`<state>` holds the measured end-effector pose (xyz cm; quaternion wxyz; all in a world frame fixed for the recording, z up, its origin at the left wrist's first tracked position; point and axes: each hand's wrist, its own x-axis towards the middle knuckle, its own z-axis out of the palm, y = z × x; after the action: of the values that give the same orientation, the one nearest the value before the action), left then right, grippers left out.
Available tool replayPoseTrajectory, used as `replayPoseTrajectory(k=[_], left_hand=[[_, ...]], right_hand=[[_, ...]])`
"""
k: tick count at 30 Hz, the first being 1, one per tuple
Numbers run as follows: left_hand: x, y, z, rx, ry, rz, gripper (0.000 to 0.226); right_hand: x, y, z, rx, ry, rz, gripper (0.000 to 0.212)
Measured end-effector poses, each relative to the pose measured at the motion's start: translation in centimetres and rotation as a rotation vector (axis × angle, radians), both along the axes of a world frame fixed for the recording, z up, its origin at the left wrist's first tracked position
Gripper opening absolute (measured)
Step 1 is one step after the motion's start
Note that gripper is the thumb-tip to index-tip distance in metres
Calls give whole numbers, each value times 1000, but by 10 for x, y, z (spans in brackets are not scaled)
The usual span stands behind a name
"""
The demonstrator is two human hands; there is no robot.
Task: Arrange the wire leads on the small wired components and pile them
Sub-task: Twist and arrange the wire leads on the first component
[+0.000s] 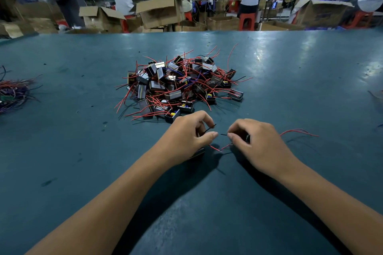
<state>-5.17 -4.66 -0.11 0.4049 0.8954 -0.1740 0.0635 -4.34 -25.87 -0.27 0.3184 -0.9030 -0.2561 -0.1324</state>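
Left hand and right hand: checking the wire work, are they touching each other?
Apart. The head view shows teal table between the left hand and the right hand.

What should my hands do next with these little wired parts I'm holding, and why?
Probably finish straightening the leads, then set both parts on the pile. The left hand pinches a black lead on one component; the right hand pinches another, with red leads trailing loose to the right across the table. Short red ends also cross between the hands, so they look unarranged.
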Motion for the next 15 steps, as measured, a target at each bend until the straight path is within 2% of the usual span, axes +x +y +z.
replayPoseTrajectory(k=[4, 8, 15], left_hand=[[-1, 0, 1, -22, 28, -36, 14], [-1, -1, 1, -32, 30, -78, 13], [-7, -9, 1, -24, -1, -128, 12]], right_hand=[[-9, 1, 3, 123, 94, -6, 16], [-10, 0, 6, 138, 142, -5, 17], [-17, 3, 13, 129, 86, 60, 8]])
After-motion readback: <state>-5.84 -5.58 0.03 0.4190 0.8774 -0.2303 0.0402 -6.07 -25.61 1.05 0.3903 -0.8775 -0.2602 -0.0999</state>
